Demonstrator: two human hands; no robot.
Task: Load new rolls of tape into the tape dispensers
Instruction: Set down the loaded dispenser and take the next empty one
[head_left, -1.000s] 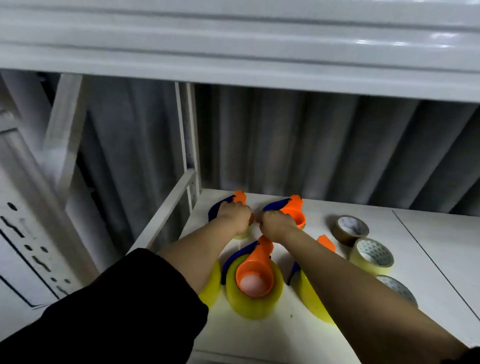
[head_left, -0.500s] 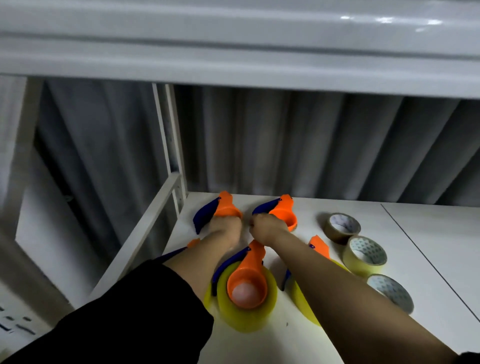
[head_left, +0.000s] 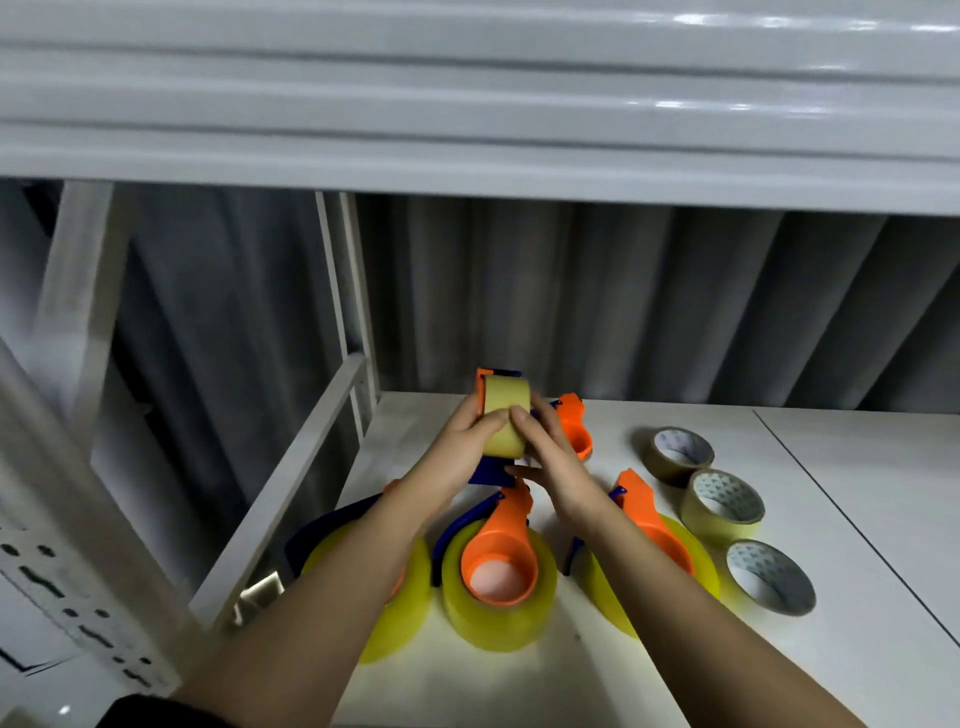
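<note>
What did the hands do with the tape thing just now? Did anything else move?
Both hands, left hand and right hand, lifted one tape dispenser off the shelf and now hold it up together. The other dispensers and the three loose rolls stayed put.

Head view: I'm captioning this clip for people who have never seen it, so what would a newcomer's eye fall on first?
First, the tape dispenser with its yellow roll, held up at centre by the left hand and right hand. Next, the loaded orange dispenser lying on the white table just below. Three loose tape rolls line the right side.
</note>
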